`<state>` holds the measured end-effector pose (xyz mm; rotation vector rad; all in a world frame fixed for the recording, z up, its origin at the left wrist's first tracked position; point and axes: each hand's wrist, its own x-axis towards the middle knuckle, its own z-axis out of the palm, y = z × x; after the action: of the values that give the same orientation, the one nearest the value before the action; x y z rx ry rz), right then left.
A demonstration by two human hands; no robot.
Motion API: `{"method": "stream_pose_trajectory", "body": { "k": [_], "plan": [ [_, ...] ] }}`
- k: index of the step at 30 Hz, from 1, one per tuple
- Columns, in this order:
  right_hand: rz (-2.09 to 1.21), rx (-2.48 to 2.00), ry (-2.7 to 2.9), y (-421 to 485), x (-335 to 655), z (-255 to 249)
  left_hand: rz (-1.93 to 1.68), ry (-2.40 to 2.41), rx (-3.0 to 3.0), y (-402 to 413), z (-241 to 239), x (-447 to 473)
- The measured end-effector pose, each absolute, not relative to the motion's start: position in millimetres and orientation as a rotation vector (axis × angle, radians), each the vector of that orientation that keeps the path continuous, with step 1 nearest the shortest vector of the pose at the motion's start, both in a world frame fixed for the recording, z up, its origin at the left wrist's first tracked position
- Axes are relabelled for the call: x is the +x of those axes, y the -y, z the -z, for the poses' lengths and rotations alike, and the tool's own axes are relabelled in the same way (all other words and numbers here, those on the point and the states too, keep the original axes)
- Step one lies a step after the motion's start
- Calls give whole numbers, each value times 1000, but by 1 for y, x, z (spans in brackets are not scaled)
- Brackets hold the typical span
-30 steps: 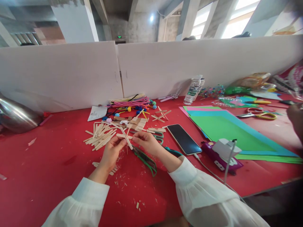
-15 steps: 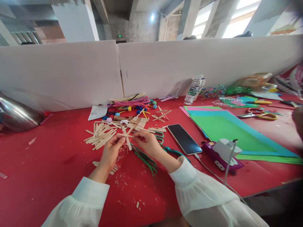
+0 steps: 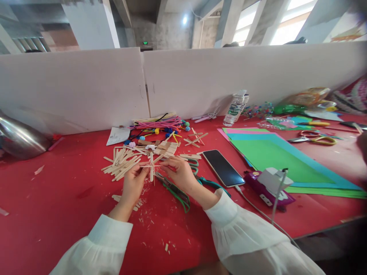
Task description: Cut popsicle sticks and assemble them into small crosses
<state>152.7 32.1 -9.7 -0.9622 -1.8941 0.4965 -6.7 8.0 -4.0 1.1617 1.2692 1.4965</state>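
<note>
My left hand (image 3: 133,183) and my right hand (image 3: 180,172) each pinch one end of a star of crossed wooden craft sticks (image 3: 151,166), held just above the red table (image 3: 57,198). One stick of the star stands upright between my fingertips. A loose heap of craft sticks (image 3: 122,163) lies just behind my left hand. Glued stick pieces (image 3: 166,148) rest beyond the star. A green utility knife (image 3: 175,191) lies on the table under my right wrist.
A black phone (image 3: 223,168) with a cable lies right of my hands, beside a purple glue gun (image 3: 269,187). Coloured paper sheets (image 3: 272,156), scissors (image 3: 315,139), a water bottle (image 3: 235,108), pipe cleaners (image 3: 160,123) and white partition boards (image 3: 86,88) lie further back. Someone else's hand (image 3: 361,147) shows at the right edge.
My hands have turned the stick star so its long stick went from slanted to upright. Both hands shifted slightly away from me.
</note>
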Motion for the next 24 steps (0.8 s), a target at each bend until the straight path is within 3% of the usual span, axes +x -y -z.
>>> {"method": "stream_pose_trajectory", "body": {
  "k": [16, 24],
  "plan": [
    [-420, -918, 1898, -32, 154, 8, -1610, -1378, 1596, 1, -8, -7],
    [-636, -864, 1798, -33, 151, 12, -1639, -1348, 1582, 3, -5, -7]
  ]
}}
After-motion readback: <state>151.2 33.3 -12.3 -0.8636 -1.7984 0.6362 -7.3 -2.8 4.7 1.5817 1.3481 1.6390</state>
